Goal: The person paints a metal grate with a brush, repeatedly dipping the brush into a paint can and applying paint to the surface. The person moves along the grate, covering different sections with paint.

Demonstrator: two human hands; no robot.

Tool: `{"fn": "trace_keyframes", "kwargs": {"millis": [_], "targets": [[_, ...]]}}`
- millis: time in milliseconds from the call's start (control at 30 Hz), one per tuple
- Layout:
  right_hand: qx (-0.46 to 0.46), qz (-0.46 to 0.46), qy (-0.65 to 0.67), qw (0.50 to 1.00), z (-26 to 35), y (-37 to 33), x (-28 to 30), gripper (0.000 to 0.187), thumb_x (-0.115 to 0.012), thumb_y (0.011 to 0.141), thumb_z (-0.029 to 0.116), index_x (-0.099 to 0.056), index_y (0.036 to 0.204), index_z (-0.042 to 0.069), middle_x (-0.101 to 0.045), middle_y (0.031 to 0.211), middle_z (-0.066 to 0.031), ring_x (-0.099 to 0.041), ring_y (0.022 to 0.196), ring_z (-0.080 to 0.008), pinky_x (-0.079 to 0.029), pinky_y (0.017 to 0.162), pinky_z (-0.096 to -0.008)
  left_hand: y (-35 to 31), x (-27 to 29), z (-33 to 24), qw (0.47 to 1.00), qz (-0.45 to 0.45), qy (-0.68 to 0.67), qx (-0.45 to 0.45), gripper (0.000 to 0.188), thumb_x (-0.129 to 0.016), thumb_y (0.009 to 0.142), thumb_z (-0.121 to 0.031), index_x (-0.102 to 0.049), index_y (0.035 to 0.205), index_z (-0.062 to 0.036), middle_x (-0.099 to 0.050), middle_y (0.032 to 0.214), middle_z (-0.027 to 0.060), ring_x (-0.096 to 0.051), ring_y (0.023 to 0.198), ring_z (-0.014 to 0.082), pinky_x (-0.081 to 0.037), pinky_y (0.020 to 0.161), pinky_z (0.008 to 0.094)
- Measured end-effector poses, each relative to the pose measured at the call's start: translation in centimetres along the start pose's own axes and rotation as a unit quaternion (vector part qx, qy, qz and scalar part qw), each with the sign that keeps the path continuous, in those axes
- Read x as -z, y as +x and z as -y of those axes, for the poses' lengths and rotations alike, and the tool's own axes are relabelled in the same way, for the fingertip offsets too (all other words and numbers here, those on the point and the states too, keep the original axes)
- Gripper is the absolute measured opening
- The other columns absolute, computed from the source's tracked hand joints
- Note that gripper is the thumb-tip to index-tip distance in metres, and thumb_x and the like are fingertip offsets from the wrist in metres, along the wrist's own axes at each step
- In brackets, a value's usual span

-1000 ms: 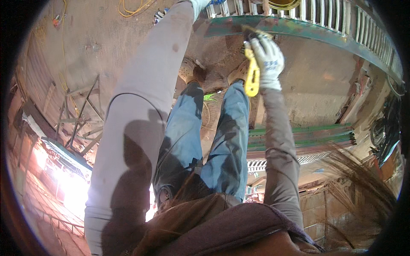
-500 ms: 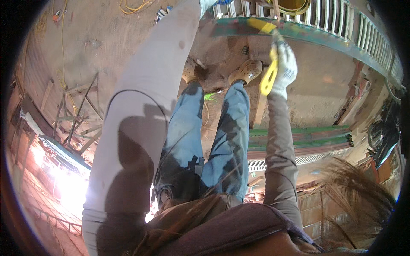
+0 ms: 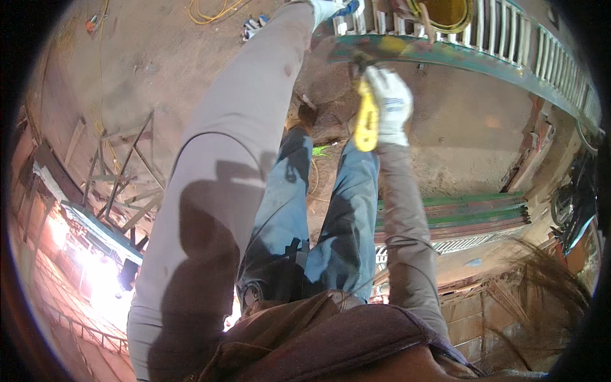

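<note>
My right hand (image 3: 389, 102), in a white glove, is closed around the yellow handle of a paintbrush (image 3: 366, 121). The brush's head is blurred close to a long green rail (image 3: 445, 54) that edges a row of white slats (image 3: 499, 28). At the top edge, my left hand (image 3: 326, 9) in a white and blue glove is at the left end of the slats; the frame cuts part of it off and its grip is unclear. An open round container of yellow paint (image 3: 452, 14) rests over the slats, a thin stick-like piece (image 3: 425, 24) at its near side.
Green and reddish rails (image 3: 455, 210) lie stacked to the right of my legs. A thin metal frame (image 3: 124, 165) stands to the left. A yellow cord (image 3: 213, 14) and a pair of gloves (image 3: 254, 27) lie on the dirt floor. Bright light glares at lower left.
My right hand has swung left and slightly nearer with the paintbrush, its head now along the green rail's left part. The view has shifted a little, showing more of the paint container.
</note>
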State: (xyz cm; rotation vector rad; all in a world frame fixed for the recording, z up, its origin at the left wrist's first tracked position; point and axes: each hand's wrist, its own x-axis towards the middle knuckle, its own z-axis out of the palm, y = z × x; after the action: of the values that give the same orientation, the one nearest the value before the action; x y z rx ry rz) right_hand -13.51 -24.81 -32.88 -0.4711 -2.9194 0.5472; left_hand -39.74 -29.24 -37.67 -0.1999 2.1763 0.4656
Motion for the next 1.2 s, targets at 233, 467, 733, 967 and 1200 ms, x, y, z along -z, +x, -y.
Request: {"fn": "trace_keyframes", "kwargs": {"millis": [233,467,733,967,1200], "targets": [[0.138,0.014,-0.085,0.987,-8.4,4.0,2.7,0.034,-0.059,0.082,0.018,-0.064,0.114,0.028,-0.065,0.115,0.0019,-0.063,0.105,-0.0205,-0.052,0.085,-0.0348,0.3,-0.7,-0.4,1.0,0.023,-0.011,-0.004,0.136,-0.059,0.06,-0.086,-0.013,0.149,0.0058,-0.028,0.151,0.0274,-0.029,0.141,0.0349,-0.027,0.114,0.0417],[0.179,0.042,-0.091,0.979,-9.4,4.7,2.2,0.041,-0.059,0.08,0.019,-0.062,0.12,0.03,-0.062,0.118,0.0032,-0.06,0.111,-0.0196,-0.05,0.09,-0.0341,0.5,-0.4,0.3,1.0,0.022,-0.01,-0.006,0.135,-0.059,0.061,-0.086,-0.013,0.149,0.0054,-0.027,0.151,0.0273,-0.029,0.141,0.0349,-0.027,0.114,0.0416],[0.175,0.117,-0.093,0.973,-7.2,2.9,3.2,0.038,-0.071,0.076,0.03,-0.065,0.111,0.018,-0.062,0.112,-0.0037,-0.062,0.102,-0.0243,-0.053,0.083,-0.0375,-0.1,-1.0,-0.4,0.999,0.033,-0.017,-0.023,0.134,-0.059,0.062,-0.085,-0.013,0.15,0.0049,-0.026,0.152,0.0271,-0.028,0.141,0.0349,-0.027,0.114,0.0414],[0.168,0.071,-0.075,0.98,-2.4,3.2,2.7,0.035,-0.061,0.083,0.029,-0.063,0.117,0.026,-0.063,0.119,0.0039,-0.06,0.111,-0.019,-0.05,0.09,-0.0349,1.3,-1.1,1.3,1.0,0.022,-0.021,-0.004,0.133,-0.059,0.063,-0.085,-0.013,0.15,0.0045,-0.026,0.152,0.027,-0.028,0.141,0.0349,-0.027,0.114,0.0413],[0.119,0.162,-0.103,0.974,0.0,1.0,0.5,0.035,-0.064,0.082,0.033,-0.063,0.116,0.026,-0.059,0.123,0.0025,-0.057,0.113,-0.0218,-0.049,0.09,-0.0403,-0.2,-0.5,-0.1,0.999,0.043,-0.016,-0.02,0.132,-0.059,0.063,-0.084,-0.012,0.15,0.0041,-0.025,0.153,0.0268,-0.028,0.141,0.035,-0.027,0.114,0.0411]]}}
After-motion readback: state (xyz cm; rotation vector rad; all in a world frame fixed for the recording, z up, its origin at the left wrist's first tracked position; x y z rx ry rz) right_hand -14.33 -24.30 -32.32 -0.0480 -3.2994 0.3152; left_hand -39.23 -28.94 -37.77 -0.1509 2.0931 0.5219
